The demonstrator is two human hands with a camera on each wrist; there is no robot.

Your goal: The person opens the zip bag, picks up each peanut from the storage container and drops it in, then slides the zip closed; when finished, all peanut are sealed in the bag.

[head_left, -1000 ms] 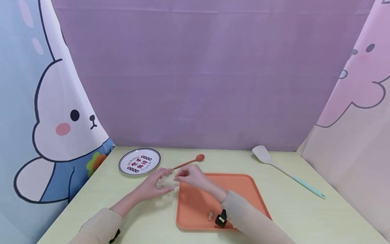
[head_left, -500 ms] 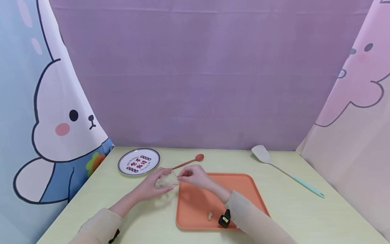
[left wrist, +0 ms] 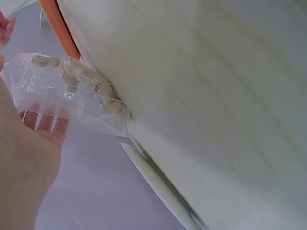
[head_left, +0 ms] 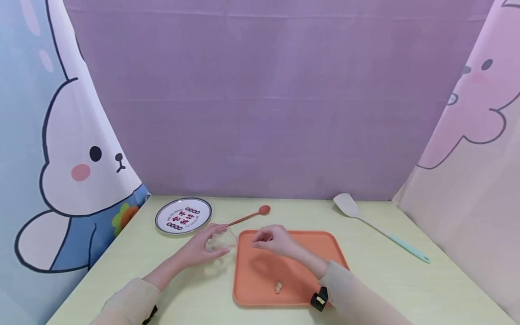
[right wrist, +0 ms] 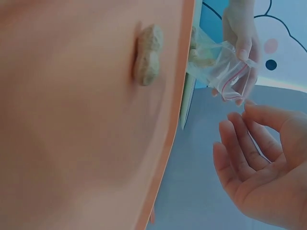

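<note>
My left hand (head_left: 200, 247) holds a clear zip bag (head_left: 217, 241) between thumb and fingers, its mouth gaping towards the right. Inside the bag, several unshelled peanuts (left wrist: 98, 85) show in the left wrist view, bunched along the table side. A red zip line (right wrist: 235, 76) runs along the mouth in the right wrist view. Over the orange tray (head_left: 249, 282), apart from the bag, hovers my right hand (head_left: 275, 239); its fingers are loosely bent and I see nothing between them. One peanut (head_left: 278, 287) lies on the tray near its front edge.
A white plate (head_left: 162, 216) with red lettering stands at the back left. Beside it lies a red spoon (head_left: 264, 210), its handle partly behind my left hand. On the right rests a spatula (head_left: 373, 226) with a mint handle. A purple curtain (head_left: 260, 113) hangs behind the table.
My right hand has drawn away from the bag's mouth to the right, over the tray, and its fingers have loosened. The left hand and bag stay nearly in place. The view has shifted slightly.
</note>
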